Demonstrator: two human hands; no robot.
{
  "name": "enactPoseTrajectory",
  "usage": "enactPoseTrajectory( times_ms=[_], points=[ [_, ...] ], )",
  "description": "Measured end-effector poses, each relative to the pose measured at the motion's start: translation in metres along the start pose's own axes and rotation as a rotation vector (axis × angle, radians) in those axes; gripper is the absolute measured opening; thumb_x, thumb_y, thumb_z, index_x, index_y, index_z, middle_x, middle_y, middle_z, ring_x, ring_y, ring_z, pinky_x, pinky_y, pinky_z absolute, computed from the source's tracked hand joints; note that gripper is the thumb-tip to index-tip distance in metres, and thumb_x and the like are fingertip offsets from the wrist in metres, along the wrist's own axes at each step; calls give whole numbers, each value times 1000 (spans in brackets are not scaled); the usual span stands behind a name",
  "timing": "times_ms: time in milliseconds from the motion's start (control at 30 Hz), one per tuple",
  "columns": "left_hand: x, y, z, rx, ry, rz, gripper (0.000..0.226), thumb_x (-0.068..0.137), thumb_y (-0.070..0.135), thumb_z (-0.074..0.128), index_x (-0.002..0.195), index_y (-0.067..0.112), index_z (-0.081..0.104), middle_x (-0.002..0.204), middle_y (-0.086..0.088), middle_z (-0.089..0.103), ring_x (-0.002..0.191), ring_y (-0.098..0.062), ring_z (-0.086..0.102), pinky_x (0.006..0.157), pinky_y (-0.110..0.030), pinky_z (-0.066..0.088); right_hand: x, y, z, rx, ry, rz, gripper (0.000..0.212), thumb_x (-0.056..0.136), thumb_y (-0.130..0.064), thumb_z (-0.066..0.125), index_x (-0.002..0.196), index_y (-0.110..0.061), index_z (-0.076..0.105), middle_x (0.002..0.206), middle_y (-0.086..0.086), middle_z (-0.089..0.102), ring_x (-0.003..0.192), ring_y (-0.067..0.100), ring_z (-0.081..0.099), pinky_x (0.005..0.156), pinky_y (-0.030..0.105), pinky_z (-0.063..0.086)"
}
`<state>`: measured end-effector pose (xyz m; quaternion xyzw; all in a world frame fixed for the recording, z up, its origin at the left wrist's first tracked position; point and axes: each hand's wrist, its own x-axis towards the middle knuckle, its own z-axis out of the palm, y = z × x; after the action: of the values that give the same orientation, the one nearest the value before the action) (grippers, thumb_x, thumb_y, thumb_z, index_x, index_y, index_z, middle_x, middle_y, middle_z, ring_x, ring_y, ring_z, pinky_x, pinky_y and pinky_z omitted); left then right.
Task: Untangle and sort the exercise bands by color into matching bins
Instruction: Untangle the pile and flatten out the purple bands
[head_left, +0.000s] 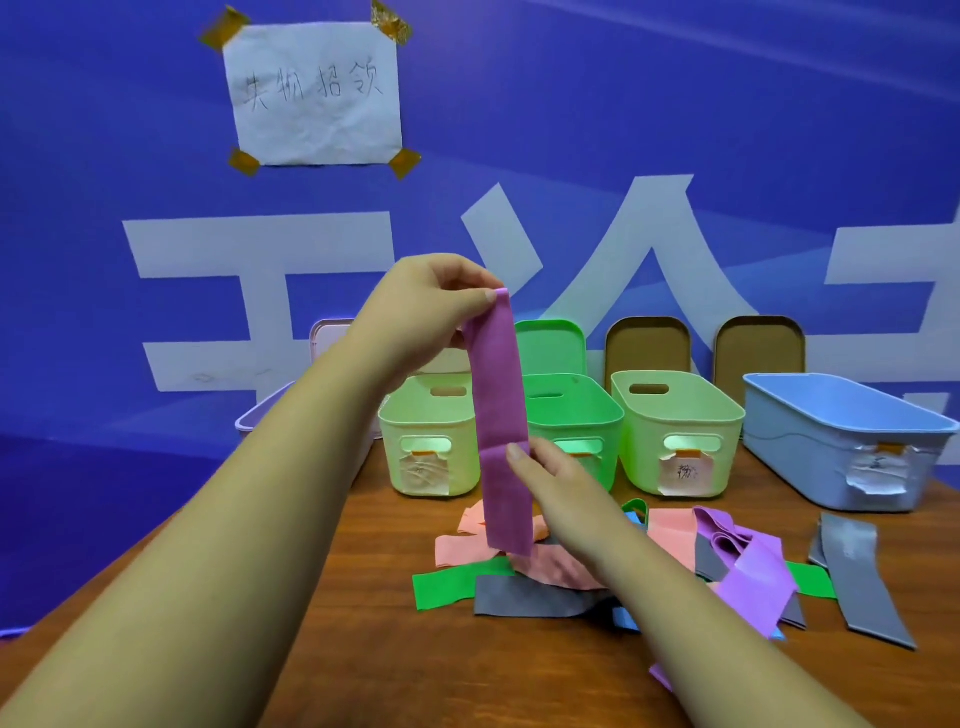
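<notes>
- Purple band (500, 415) hangs upright over the pile of bands (550, 571) on the table (363, 649), lifted free of the tangle.
- My left hand (431, 306) pinches its top end in the fingers, and my right hand (556, 478) pinches the middle crease.
- Step, I judge: freed, now sorting.
- Next it needs carrying left to the lavender bin (254, 415), half hidden by my forearm, then releasing inside.
</notes>
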<state>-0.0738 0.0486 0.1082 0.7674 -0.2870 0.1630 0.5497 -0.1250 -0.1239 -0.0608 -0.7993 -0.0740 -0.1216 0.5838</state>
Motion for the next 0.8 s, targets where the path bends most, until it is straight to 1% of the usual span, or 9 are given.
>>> enactPoseTrajectory(
  times_ms=[67, 133, 200, 333, 467, 600, 700, 767, 800],
  points=[
    [1, 0, -2, -15, 13, -11, 9, 98, 18, 74, 103, 19, 81, 97, -2, 80, 98, -22, 76, 71, -31, 64, -1, 0, 5, 46, 2, 34, 29, 107, -58, 49, 125, -43, 65, 116, -23, 71, 109, -2, 64, 83, 28, 52],
    [1, -2, -6, -17, 32, -18, 9, 98, 17, 74, 103, 18, 81, 98, -3, 80, 99, -24, 76, 73, -32, 65, -2, 8, 11, 74, -9, 59, 29, 107, -59, 50, 121, -41, 68, 111, -19, 76, 107, 4, 70, 92, 35, 58],
    [0, -5, -10, -22, 57, -25, 9, 98, 17, 73, 103, 19, 81, 99, -3, 79, 100, -24, 75, 74, -34, 66, -4, 15, 13, 29, -17, 65, 27, 107, -57, 52, 117, -40, 70, 106, -20, 77, 104, 3, 71, 95, 35, 58],
    [-1, -18, -18, -36, 123, -53, 11, 98, 18, 72, 101, 22, 82, 101, -1, 78, 94, -18, 73, 78, -40, 67, -9, 26, 16, -34, -53, 108, 22, 107, -50, 56, 106, -33, 71, 87, -16, 74, 80, 4, 69, 68, 22, 55],
    [-4, -32, -26, -47, 212, -90, 11, 98, 17, 71, 102, 20, 82, 102, 0, 77, 93, -18, 72, 76, -39, 67, -11, 36, 17, -124, -80, 118, 24, 105, -53, 58, 104, -32, 71, 96, 2, 75, 81, 17, 70, 72, 34, 53],
    [-7, -52, -36, -7, 272, -130, 13, 97, 14, 70, 99, 19, 81, 101, -2, 77, 94, -22, 74, 74, -41, 67, -7, 45, 14, -168, -63, 124, 19, 103, -50, 62, 100, -34, 72, 87, -3, 74, 75, 12, 65, 71, 33, 50],
    [-17, -69, -47, -10, 352, -179, 14, 96, 8, 67, 98, 15, 79, 99, -3, 75, 91, -21, 73, 70, -40, 68, -2, 45, 12, -10, -34, 199, 11, 106, -33, 65, 105, -24, 73, 78, 1, 74, 60, 13, 64, 56, 26, 49],
    [-30, -80, -56, -2, 415, -228, 17, 97, 5, 63, 104, 13, 76, 101, -3, 73, 92, -21, 73, 59, -32, 65, 2, 43, 11, 179, -17, 260, 10, 106, -16, 64, 113, -12, 69, 72, 12, 70, 51, 22, 59, 46, 24, 43],
    [-39, -88, -63, 14, 447, -264, 21, 96, 4, 60, 108, 13, 74, 103, -4, 73, 92, -22, 73, 52, -26, 61, 5, 43, 10, 240, -3, 281, 13, 104, -9, 62, 116, -9, 68, 71, 16, 68, 51, 25, 56, 45, 26, 42]
  ],
)
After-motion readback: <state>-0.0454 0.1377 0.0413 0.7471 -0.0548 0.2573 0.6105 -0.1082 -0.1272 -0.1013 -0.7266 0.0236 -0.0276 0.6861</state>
